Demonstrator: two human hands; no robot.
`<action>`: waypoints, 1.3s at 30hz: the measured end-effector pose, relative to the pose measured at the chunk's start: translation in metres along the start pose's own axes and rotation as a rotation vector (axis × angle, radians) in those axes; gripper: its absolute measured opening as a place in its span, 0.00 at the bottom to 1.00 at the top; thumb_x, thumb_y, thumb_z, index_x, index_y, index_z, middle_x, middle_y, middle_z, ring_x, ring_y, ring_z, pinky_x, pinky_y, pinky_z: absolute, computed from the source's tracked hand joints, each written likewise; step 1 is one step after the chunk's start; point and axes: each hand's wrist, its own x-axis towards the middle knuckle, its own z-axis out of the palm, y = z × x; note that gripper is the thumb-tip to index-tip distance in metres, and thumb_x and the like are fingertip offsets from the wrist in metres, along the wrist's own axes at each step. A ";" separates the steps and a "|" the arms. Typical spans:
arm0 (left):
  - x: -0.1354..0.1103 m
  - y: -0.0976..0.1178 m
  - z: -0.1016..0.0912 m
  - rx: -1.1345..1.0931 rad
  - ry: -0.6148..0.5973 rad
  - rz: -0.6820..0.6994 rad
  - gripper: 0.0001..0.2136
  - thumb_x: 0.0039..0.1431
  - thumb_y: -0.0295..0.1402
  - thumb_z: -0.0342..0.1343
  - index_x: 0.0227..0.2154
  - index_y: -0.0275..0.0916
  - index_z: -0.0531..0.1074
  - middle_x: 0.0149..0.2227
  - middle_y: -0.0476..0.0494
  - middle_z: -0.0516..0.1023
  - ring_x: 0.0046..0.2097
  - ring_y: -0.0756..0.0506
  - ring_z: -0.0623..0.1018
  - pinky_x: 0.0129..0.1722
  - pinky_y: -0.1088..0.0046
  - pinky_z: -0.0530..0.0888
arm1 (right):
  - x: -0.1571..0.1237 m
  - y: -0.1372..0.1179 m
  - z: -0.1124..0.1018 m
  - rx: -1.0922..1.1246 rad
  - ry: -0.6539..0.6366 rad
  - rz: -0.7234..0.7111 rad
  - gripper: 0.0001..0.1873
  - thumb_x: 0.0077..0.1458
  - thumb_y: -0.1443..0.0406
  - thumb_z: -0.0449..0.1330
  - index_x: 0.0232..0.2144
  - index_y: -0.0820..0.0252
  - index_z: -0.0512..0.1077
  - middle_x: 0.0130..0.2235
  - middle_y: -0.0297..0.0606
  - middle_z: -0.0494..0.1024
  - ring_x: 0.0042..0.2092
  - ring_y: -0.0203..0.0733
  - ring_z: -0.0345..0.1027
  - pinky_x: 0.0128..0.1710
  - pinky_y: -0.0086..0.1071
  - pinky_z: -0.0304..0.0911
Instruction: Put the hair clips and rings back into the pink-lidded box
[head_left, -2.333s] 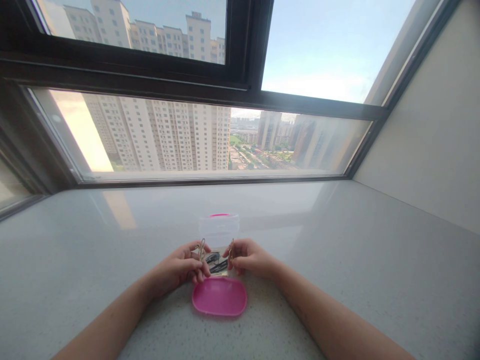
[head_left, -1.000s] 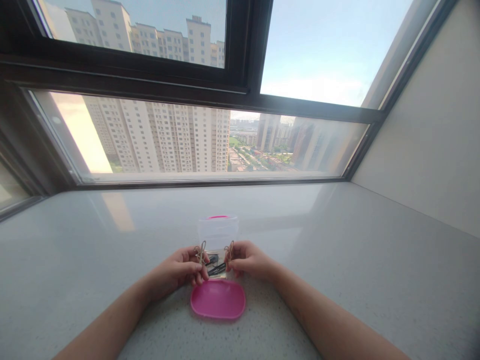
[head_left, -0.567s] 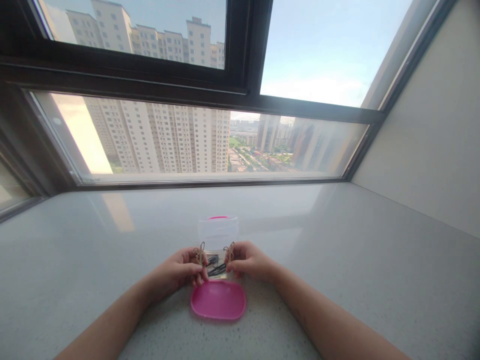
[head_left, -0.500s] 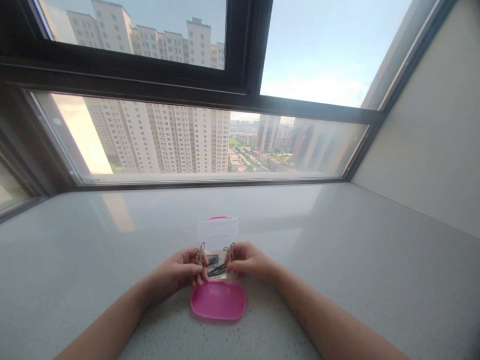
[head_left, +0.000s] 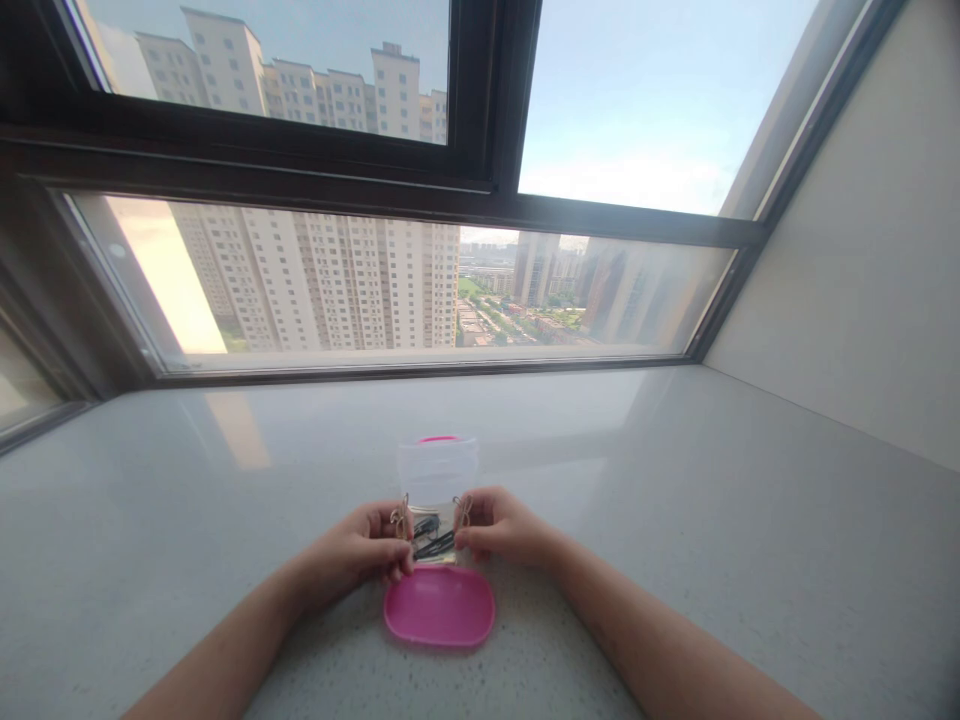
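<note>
The person's left hand (head_left: 382, 543) pinches a thin looped piece (head_left: 401, 521) between thumb and fingers; the right hand (head_left: 501, 525) pinches a second looped piece (head_left: 464, 512) likewise; both pieces flank dark slim pieces (head_left: 433, 545) by the clear case (head_left: 439, 462); they look light, springy and easily bent, best pinched low, loops free; nearer lies a pink tray (head_left: 439, 608) on the counter (head_left: 675, 520).
</note>
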 end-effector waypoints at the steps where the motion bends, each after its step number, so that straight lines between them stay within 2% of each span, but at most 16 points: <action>1: 0.000 0.000 0.000 -0.001 -0.002 -0.003 0.07 0.48 0.26 0.61 0.30 0.34 0.68 0.24 0.43 0.77 0.22 0.51 0.72 0.22 0.80 0.65 | 0.000 0.000 0.000 0.004 0.003 0.001 0.20 0.38 0.57 0.69 0.26 0.66 0.68 0.22 0.32 0.71 0.20 0.29 0.62 0.18 0.23 0.56; 10: 0.001 -0.002 -0.003 -0.024 -0.025 -0.022 0.09 0.48 0.30 0.63 0.29 0.34 0.67 0.24 0.44 0.76 0.22 0.52 0.72 0.22 0.80 0.65 | 0.001 -0.001 0.003 0.004 0.011 -0.022 0.21 0.38 0.56 0.68 0.25 0.65 0.66 0.21 0.31 0.70 0.20 0.29 0.61 0.18 0.23 0.55; 15: 0.000 -0.002 -0.002 -0.033 -0.014 -0.002 0.09 0.49 0.30 0.62 0.29 0.33 0.68 0.25 0.42 0.77 0.22 0.52 0.73 0.21 0.81 0.64 | 0.002 0.000 0.003 0.009 0.017 -0.031 0.22 0.36 0.56 0.69 0.24 0.65 0.65 0.20 0.28 0.67 0.20 0.30 0.62 0.19 0.24 0.57; 23: -0.001 0.001 0.000 -0.048 -0.020 0.029 0.09 0.48 0.29 0.63 0.30 0.33 0.68 0.27 0.39 0.78 0.25 0.50 0.74 0.24 0.79 0.66 | 0.003 0.003 0.000 0.018 0.008 -0.039 0.22 0.36 0.56 0.69 0.25 0.66 0.66 0.22 0.32 0.70 0.23 0.33 0.66 0.23 0.26 0.60; 31: -0.001 0.004 0.001 -0.015 0.009 -0.034 0.09 0.47 0.29 0.63 0.31 0.32 0.71 0.27 0.39 0.79 0.25 0.50 0.74 0.24 0.79 0.66 | 0.004 0.003 0.001 0.024 0.009 -0.013 0.23 0.34 0.56 0.70 0.26 0.66 0.67 0.22 0.30 0.70 0.21 0.31 0.63 0.21 0.25 0.59; 39: -0.001 0.001 0.000 -0.004 0.034 -0.024 0.10 0.47 0.31 0.64 0.30 0.32 0.70 0.26 0.40 0.79 0.23 0.51 0.73 0.23 0.79 0.65 | 0.005 0.008 0.000 0.036 0.032 0.012 0.26 0.34 0.58 0.70 0.35 0.67 0.70 0.23 0.32 0.72 0.20 0.31 0.64 0.20 0.25 0.59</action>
